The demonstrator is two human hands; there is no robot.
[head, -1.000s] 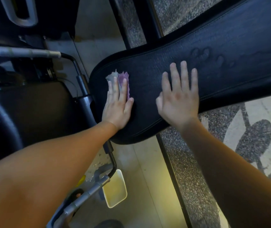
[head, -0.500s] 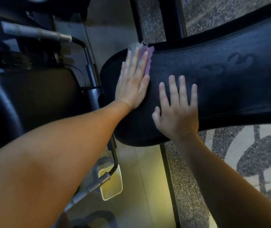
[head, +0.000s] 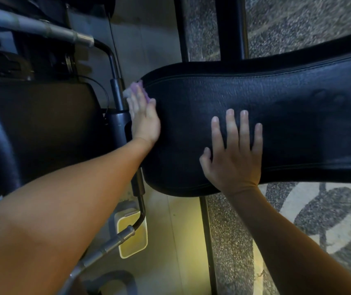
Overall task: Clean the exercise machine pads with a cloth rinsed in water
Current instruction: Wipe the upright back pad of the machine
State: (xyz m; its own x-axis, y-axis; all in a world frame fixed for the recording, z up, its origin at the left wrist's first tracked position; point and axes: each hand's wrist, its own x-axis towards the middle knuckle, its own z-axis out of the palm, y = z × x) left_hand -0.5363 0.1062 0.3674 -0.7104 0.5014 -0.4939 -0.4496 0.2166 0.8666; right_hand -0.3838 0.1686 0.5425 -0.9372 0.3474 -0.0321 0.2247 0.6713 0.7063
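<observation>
The wiping step is in hand. A long black pad (head: 255, 116) fills the frame from about nine o'clock out to three o'clock, and its rounded end is being cleaned. The left hand (head: 143, 120) is laid flat, fingers extended, against the curved edge of that end, near nine o'clock of the pad. A purple cloth (head: 137, 90) is pressed under its fingertips; only a crumpled corner is seen, at eleven o'clock of the hand. The cloth is held by palm pressure, not by a closed fist. The right hand (head: 234, 156) is spread open on the top face of the pad, toward six o'clock of the frame. Nothing is held in it; the pad appears merely to be steadied.

The next move is judged to call for the cloth being carried round the end and down the lower seam, with pressure kept even so the cloth is not shed. A second pad (head: 42, 128) at nine o'clock is not being touched, so much of the task is taken to remain.

Compared with half a second ago, the left hand and cloth have been slid off the top face toward the end edge, and less cloth is exposed. The right hand has kept its place.
</observation>
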